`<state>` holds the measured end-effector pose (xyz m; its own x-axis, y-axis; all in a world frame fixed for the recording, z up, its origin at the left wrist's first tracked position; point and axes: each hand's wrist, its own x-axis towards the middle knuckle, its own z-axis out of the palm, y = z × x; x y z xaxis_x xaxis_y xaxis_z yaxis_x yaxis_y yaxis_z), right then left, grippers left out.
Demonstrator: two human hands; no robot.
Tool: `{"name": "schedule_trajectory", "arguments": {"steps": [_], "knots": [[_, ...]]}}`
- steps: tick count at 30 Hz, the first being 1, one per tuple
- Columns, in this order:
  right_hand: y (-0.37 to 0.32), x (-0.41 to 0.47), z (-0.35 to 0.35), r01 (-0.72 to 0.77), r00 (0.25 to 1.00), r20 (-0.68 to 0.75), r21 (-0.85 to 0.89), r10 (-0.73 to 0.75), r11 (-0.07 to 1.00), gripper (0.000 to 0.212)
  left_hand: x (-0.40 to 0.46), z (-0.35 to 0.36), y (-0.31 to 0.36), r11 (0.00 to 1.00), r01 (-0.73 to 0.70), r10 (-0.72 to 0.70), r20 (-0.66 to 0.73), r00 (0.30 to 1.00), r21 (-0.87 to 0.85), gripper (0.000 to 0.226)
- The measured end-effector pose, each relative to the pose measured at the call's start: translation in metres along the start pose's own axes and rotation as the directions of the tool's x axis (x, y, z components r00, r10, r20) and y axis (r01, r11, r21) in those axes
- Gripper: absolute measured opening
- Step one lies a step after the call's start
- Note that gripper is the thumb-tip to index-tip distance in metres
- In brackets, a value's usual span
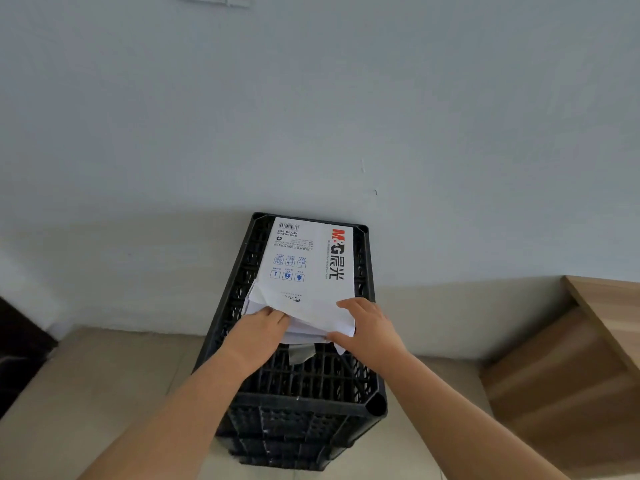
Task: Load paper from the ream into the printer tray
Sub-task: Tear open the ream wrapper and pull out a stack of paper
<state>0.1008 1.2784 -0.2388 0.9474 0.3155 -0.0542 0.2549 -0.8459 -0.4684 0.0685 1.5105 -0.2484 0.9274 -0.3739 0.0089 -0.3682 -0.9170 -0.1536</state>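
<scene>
A white paper ream (pixel 308 261) with red and black lettering lies on top of a black plastic crate (pixel 304 386) against the wall. Its near end is torn open, and the wrapper flap is lifted. My left hand (pixel 261 323) reaches into that open end, fingers under the flap on the white sheets. My right hand (pixel 369 327) holds the wrapper's near right corner, thumb below and fingers on top. No printer or tray is in view.
A pale wall rises directly behind the crate. A wooden cabinet or desk (pixel 588 348) stands at the right. The floor (pixel 104 393) is beige tile, with a dark area at the far left edge.
</scene>
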Motion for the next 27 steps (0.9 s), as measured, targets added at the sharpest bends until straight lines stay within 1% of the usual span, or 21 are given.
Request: {"name": "schedule_trajectory", "arguments": {"steps": [2,5,7,11,16,19,22,25,27], "knots": [[0.0,-0.003,-0.002,0.01,1.0,-0.009,-0.054,-0.011,0.999,0.06,0.0,-0.001,-0.001,1.0,-0.018,0.018,-0.001,1.0,0.006,0.053],[-0.002,-0.005,-0.004,-0.032,0.999,-0.018,-0.043,0.031,0.999,0.059,0.001,0.006,-0.005,1.0,-0.015,0.015,0.031,0.999,-0.013,0.039],[-0.004,-0.006,-0.003,-0.06,0.998,-0.022,-0.04,0.059,0.997,0.059,0.004,0.002,-0.003,0.999,0.013,-0.01,0.063,0.998,-0.05,0.041],[-0.006,-0.009,0.0,-0.088,0.996,-0.031,-0.061,0.086,0.994,0.056,0.013,-0.005,0.006,1.0,0.017,-0.014,0.097,0.995,-0.025,0.042],[-0.009,-0.012,0.003,-0.112,0.994,-0.028,-0.057,0.11,0.992,0.056,0.005,0.003,0.003,0.994,0.045,-0.041,0.043,0.998,-0.095,0.038],[-0.011,-0.017,0.005,-0.134,0.99,-0.038,-0.042,0.133,0.99,0.053,-0.012,0.012,0.005,0.992,0.007,-0.009,-0.021,1.0,-0.123,0.035],[-0.011,-0.021,0.008,-0.181,0.983,-0.033,0.032,0.182,0.983,0.052,-0.027,0.021,0.008,0.993,-0.011,0.006,-0.042,0.999,-0.119,0.037],[-0.012,-0.026,0.008,-0.286,0.954,-0.034,0.181,0.296,0.941,0.049,-0.035,0.02,0.011,0.991,-0.031,0.021,-0.08,0.997,-0.128,0.033],[-0.012,-0.029,0.006,-0.366,0.919,-0.057,0.245,0.39,0.898,0.047,-0.041,0.01,0.012,0.994,-0.042,0.033,-0.09,0.995,-0.105,0.031]]}}
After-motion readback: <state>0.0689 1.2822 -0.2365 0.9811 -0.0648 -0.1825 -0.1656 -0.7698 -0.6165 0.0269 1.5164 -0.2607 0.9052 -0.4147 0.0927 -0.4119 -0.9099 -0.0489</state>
